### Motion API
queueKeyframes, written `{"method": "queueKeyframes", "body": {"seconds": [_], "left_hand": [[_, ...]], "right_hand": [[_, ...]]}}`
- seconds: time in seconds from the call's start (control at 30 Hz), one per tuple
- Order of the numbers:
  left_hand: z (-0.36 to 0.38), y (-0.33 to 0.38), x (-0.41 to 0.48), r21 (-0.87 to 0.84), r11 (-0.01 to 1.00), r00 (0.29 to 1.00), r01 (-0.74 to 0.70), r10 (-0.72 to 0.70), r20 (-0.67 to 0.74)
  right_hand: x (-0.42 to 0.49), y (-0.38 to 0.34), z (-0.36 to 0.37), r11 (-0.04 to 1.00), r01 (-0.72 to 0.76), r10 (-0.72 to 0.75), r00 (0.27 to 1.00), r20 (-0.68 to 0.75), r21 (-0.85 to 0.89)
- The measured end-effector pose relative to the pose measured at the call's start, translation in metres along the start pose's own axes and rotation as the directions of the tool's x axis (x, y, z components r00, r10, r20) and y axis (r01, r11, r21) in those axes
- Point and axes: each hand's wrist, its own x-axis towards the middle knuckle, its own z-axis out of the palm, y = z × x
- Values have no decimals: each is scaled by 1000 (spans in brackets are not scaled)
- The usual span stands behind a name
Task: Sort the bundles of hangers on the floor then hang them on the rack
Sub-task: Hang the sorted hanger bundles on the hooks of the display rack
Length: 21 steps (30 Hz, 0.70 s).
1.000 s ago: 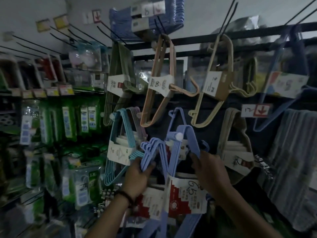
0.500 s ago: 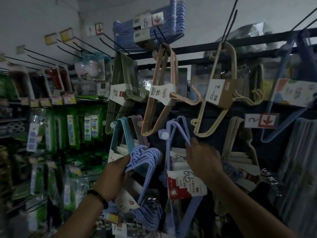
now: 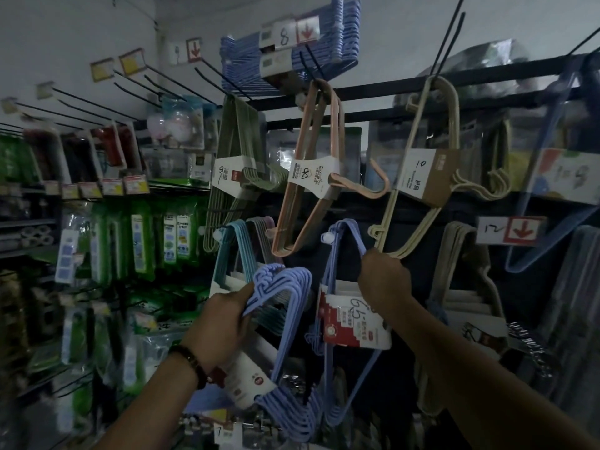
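Head view: the right hand (image 3: 384, 280) has slid one blue bundle (image 3: 349, 306) onto its peg (image 3: 328, 237) and keeps gripping it. The left hand (image 3: 224, 319) clutches a second bundle (image 3: 289, 336), hung next, I'd say.

Two blue hanger bundles (image 3: 285, 336), one per hand.

Dim shop light throughout, colours muted and grainy. The brightest patch sits at twelve o'clock, where the pale wall (image 3: 406, 34) catches soft light from above. Towards five and six o'clock everything sinks into near-black shadow. At nine o'clock the green packets (image 3: 143, 241) smear with motion blur, and the blur spreads down to seven. White labels such as the price tag (image 3: 509, 230) at three o'clock stand out sharply. Straight rack bars bow outward near the edges, a wide-angle warp.
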Motion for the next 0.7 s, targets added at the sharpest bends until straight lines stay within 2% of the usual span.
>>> {"method": "queueKeyframes", "body": {"seconds": [0.07, 0.17, 0.37, 0.5, 0.53, 0.6, 0.63, 0.67, 0.7], "left_hand": [[-3, -2, 7, -71, 997, 995, 26, -19, 98], [-3, 9, 15, -53, 997, 988, 54, -46, 149], [19, 23, 23, -56, 995, 991, 86, -80, 104], [29, 37, 26, -143, 987, 997, 76, -75, 13], [31, 40, 27, -160, 984, 997, 78, -77, 9], [34, 45, 29, -199, 976, 996, 87, -88, 2], [35, 47, 30, -213, 973, 996, 87, -91, -8], [36, 49, 32, -226, 971, 996, 83, -89, -14], [37, 52, 33, -240, 968, 996, 78, -85, -22]], "right_hand": [[13, -2, 8, 999, 13, -11, 998, 57, -37], [29, -7, 19, 995, 60, -51, 993, 109, -80], [55, 3, 54, 982, 137, -113, 978, 177, -131], [45, -3, 28, 980, 172, -154, 974, 165, -100], [42, -3, 17, 986, 159, -149, 976, 158, -52], [22, -8, -6, 969, 108, -122, 991, 53, 221], [9, -9, -16, 910, 68, -88, 996, 30, 409], [-6, -11, -26, 795, 0, -32, 999, 42, 607], [-19, -13, -34, 624, -100, 8, 993, 122, 775]]}}
